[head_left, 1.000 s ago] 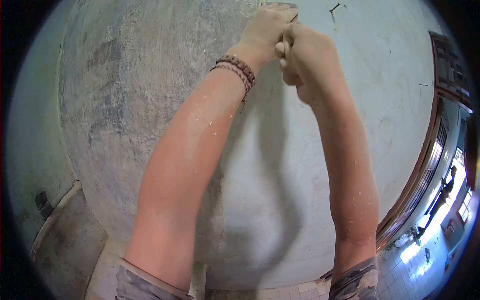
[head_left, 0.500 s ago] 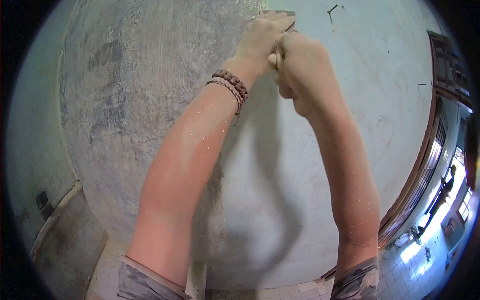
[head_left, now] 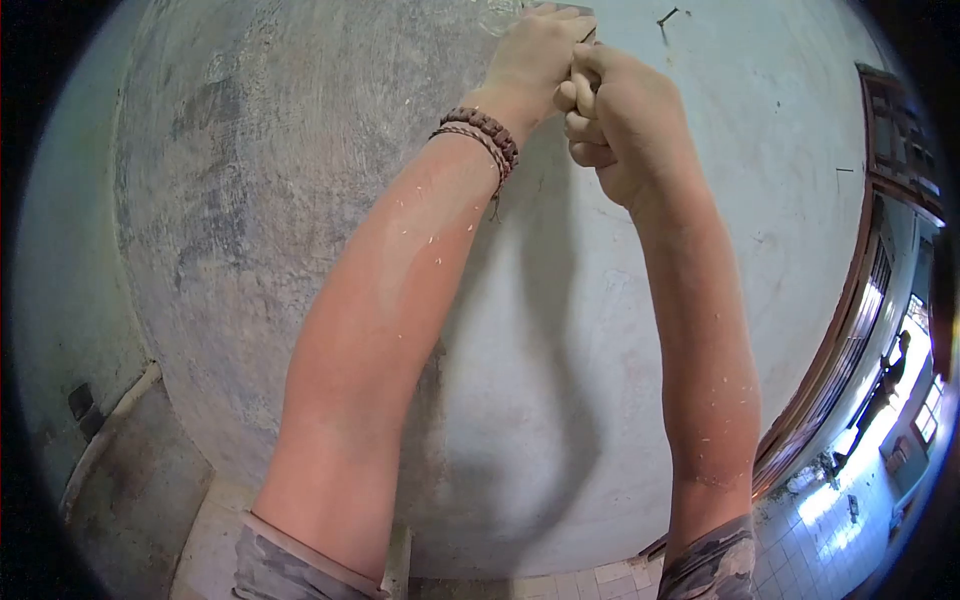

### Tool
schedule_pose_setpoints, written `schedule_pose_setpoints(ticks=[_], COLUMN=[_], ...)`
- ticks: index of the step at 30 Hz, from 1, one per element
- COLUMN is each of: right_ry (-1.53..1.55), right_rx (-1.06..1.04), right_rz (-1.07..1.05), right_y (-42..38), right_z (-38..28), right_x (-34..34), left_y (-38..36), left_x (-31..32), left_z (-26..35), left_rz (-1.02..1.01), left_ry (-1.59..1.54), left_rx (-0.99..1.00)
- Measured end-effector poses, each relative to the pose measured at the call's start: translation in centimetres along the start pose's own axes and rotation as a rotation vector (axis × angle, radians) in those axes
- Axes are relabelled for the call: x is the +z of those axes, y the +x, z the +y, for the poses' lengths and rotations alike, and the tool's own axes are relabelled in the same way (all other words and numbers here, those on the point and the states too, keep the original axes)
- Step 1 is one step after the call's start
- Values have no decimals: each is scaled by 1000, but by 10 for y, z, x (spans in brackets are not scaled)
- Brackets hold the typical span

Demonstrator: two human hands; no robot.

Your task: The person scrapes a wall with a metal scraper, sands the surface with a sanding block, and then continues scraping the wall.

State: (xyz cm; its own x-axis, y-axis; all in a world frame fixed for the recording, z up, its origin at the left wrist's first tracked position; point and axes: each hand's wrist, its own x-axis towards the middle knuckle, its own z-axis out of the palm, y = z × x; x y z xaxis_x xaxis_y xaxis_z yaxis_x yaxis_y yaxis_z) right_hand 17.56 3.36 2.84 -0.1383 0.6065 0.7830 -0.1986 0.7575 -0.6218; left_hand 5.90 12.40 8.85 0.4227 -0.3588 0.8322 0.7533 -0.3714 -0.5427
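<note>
Both my arms reach up against a grey, scraped wall (head_left: 300, 180). My right hand (head_left: 620, 110) is clenched around the handle of a scraper, whose metal blade (head_left: 575, 14) shows only as a thin edge at the top of the view. My left hand (head_left: 535, 55) lies flat over the blade, pressing it to the wall. Beaded bracelets (head_left: 480, 135) circle my left wrist. Pale flecks of scraped material dot both forearms.
A nail or hook (head_left: 668, 16) sticks out of the wall at upper right. A wooden door frame (head_left: 850, 330) runs down the right side, with a bright tiled floor (head_left: 850, 500) beyond it. A pipe (head_left: 110, 420) runs along the lower left wall.
Both hands with the scraper slid down the wall a little half a second ago, then back up to the top of the view now.
</note>
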Motion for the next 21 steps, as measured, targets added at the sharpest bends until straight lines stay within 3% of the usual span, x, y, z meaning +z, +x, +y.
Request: schedule_pose_setpoints(ticks=[3, 5, 6, 8, 9, 10, 11, 13, 14, 17, 19, 21], right_ry=[-78, -334, -334, 34, 75, 77, -109, -327, -330, -229, 27, -34], right_rx=[-30, -144, -148, 11, 32, 39, -19, -114, -121, -11, 43, 4], right_rz=[-25, -129, -128, -17, 7, 8, -32, -129, -129, -48, 15, -14], right_y=[-2, 19, 17, 4, 3, 3, 8, 18, 24, 22, 19, 26], right_z=[2, 21, 14, -11, -18, -12, -3, 7, 9, -13, -18, -11], right_x=[-2, -13, -10, 1, 3, 2, 1, 0, -3, 6, 6, 4], left_y=[-9, -8, -1, 8, 11, 10, 6, -3, 1, 17, 22, 5], left_x=[1, 1, -1, -5, -5, -6, -4, 3, 6, 4, 1, -7], left_z=[2, 2, 0, -2, -4, -4, -4, -9, -15, -22, -18, -5], left_rz=[57, 93, 22, -51, -79, -112, -114, 197, 203, 56, -1, -26], left_ry=[-30, -30, 11, 54, 10, -37, -38, -56, -53, -45, -68, -88], left_rx=[40, 68, 48, 22, -25, -77, -76, 150, 153, 99, 19, -33])
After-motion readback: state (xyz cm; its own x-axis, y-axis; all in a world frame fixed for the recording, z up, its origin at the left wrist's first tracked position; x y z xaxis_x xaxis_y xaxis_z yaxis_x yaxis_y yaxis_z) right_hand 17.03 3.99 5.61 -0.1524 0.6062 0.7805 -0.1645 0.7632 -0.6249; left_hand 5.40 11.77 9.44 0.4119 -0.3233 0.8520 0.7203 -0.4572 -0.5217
